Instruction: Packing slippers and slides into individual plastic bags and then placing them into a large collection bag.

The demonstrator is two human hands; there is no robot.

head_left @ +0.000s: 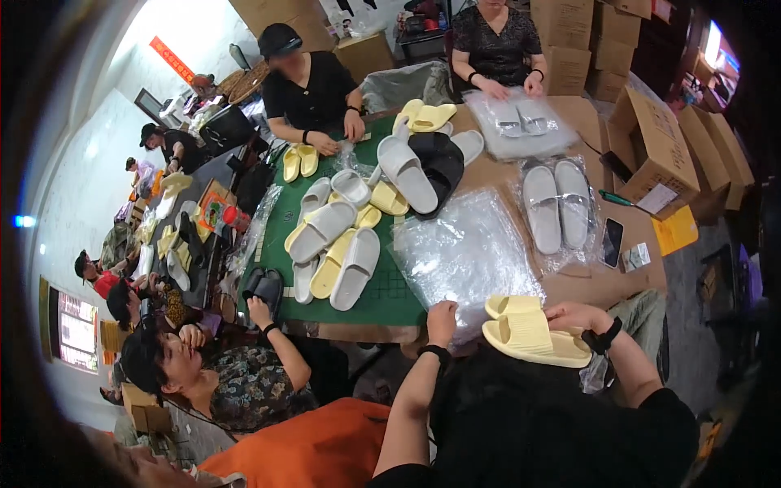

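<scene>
My right hand [576,315] grips a pair of pale yellow slide sandals [533,332], stacked together just off the near edge of the table. My left hand [443,317] rests on the near edge of a stack of clear plastic bags [464,252] lying on the table in front of me. The fingers of that hand are on the plastic; whether they pinch a bag I cannot tell.
A green mat [390,297] carries a heap of grey and yellow sandals [342,244]. Bagged grey sandals [556,203] lie on the brown table, with a phone [613,241] beside them. Other people sit around the table. Cardboard boxes [651,146] stand at right.
</scene>
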